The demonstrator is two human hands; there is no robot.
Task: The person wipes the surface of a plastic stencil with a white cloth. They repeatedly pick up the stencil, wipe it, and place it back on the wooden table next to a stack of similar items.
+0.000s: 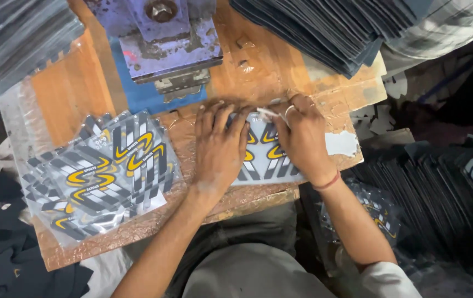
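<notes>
yellow-striped label sheet [264,157] pinned flat by left hand [220,149], right hand [302,138] fingers pinching edge.

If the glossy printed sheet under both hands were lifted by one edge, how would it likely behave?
The thin grey, black and yellow printed sheet would probably flop, since it lies flat like film beneath the left hand and right hand. Its shine suggests a slippery surface. The similar sheets in the fanned pile look light and apt to slide apart.

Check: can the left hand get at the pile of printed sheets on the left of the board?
Probably yes. The left hand lies flat on the sheet beside the pile, with only bare board between them.
</notes>
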